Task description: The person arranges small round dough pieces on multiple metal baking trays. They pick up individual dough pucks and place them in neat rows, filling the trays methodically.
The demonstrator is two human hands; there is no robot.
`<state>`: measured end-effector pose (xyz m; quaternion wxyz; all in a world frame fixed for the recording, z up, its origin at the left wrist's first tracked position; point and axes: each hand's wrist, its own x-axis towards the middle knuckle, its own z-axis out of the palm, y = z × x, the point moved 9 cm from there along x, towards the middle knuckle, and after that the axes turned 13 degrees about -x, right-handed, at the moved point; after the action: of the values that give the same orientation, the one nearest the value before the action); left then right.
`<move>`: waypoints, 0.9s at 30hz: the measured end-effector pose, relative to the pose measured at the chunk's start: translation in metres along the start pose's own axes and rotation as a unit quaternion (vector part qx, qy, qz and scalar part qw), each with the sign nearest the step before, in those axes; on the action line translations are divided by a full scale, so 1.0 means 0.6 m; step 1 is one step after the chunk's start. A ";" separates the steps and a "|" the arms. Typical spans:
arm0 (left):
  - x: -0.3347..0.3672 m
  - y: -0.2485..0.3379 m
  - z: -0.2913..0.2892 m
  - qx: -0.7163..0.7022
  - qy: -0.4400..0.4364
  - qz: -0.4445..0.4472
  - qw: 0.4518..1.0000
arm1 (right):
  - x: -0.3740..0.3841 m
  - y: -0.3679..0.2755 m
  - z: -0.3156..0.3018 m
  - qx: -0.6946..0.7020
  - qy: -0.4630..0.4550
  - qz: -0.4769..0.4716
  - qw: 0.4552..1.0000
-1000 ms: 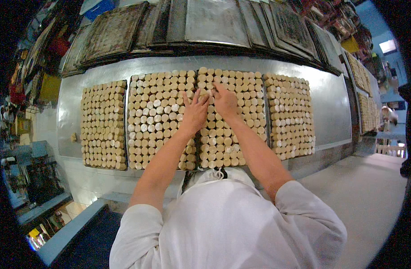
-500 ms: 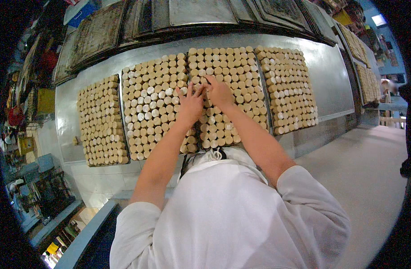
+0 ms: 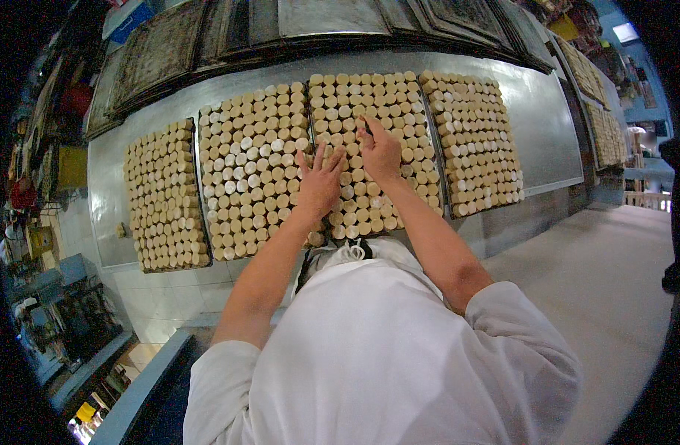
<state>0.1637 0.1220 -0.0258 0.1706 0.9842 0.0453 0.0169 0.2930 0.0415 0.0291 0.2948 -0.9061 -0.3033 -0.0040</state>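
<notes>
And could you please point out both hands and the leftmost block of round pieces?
Left hand (image 3: 321, 186): head view, back of the hand.
Right hand (image 3: 382, 156): head view, back of the hand.
Leftmost block of round pieces (image 3: 165, 197): head view, its middle.

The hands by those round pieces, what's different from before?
The right hand has moved right, away from the left hand; their fingers nearly met before. I can't tell if it let go of anything. The left hand stayed in about the same area, and the round pieces stayed in their rows.
</notes>
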 end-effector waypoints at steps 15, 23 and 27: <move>0.076 0.011 0.013 -0.036 -0.045 -0.063 0.996 | 0.101 -0.003 0.009 -0.042 -0.048 0.008 0.998; 0.141 -0.014 0.006 -0.017 -0.046 -0.102 0.994 | 0.153 0.008 0.043 -0.044 -0.045 -0.016 0.998; 0.157 -0.020 -0.019 -0.031 0.018 -0.090 0.995 | 0.177 0.012 0.065 -0.076 -0.100 0.015 0.992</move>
<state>0.2561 0.1464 -0.0173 0.2006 0.9700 0.1358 0.0203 0.3772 0.1160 0.0127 0.1930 -0.9264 -0.3161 0.0683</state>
